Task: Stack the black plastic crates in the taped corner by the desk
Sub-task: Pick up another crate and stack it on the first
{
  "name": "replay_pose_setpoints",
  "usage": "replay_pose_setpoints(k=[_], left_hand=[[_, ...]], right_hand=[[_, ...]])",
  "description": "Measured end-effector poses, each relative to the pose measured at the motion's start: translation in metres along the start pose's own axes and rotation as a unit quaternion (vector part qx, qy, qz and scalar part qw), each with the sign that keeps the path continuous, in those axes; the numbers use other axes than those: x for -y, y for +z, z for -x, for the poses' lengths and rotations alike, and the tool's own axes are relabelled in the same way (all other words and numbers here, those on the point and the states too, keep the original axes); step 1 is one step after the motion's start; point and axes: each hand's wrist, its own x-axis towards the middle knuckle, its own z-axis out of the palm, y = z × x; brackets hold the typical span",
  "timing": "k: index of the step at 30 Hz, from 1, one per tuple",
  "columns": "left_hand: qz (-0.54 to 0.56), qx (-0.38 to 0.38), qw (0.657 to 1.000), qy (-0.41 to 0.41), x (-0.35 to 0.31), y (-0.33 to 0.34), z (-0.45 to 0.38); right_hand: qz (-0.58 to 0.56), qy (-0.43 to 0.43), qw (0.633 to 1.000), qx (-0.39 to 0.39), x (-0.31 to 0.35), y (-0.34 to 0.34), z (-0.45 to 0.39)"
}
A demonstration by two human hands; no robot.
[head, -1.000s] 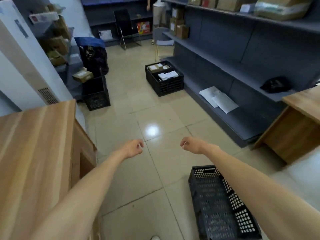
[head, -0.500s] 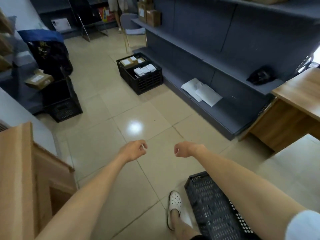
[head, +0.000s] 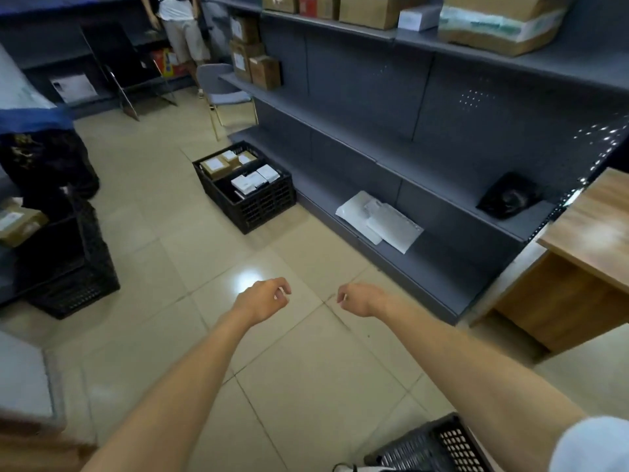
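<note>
Both arms reach forward over the tiled floor. My left hand and my right hand hang side by side with fingers loosely curled, and neither holds anything. A black plastic crate filled with small boxes stands on the floor ahead, against the grey shelving. Another black crate stands at the left with a cardboard box beside it. A third, empty black crate shows only its corner at the bottom edge, under my right arm.
Grey shelving runs along the right wall with white packets on its lowest shelf. A wooden desk stands at the right. A chair and a person are at the back.
The view has swung up and moved forward, so the crate near my feet has slid almost out of the bottom edge and my shoe is gone from sight. Both hands stay curled and empty.
</note>
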Motion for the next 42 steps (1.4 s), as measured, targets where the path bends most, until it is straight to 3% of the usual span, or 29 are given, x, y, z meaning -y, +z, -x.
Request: replay_pose_setpoints(k=[6, 13, 18, 23, 27, 34, 42], left_hand=[[-0.020, 0.025, 0.999, 0.022, -0.021, 0.000, -0.094], [-0.053, 0.123, 0.984, 0.119, -0.080, 0.000, -0.253], [-0.137, 0.227, 0.936, 0.232, -0.156, 0.017, -0.356], [-0.223, 0.287, 0.875, 0.321, -0.234, 0.053, -0.426], [-0.288, 0.343, 0.806, 0.387, -0.304, 0.109, -0.423], [-0.307, 0.441, 0.678, 0.501, -0.422, 0.208, -0.316], [-0.343, 0.467, 0.613, 0.537, -0.508, 0.293, -0.225]], right_hand=[[-0.021, 0.089, 0.994, 0.062, -0.077, 0.021, -0.032], [-0.130, 0.213, 0.968, -0.014, -0.164, -0.036, -0.064], [-0.228, 0.349, 0.906, -0.071, -0.236, -0.057, -0.064], [-0.298, 0.419, 0.849, -0.120, -0.242, -0.060, -0.043], [-0.378, 0.468, 0.794, -0.088, -0.243, -0.025, -0.005], [-0.455, 0.582, 0.674, -0.016, -0.252, 0.071, 0.107], [-0.517, 0.635, 0.563, -0.110, -0.294, 0.110, 0.203]])
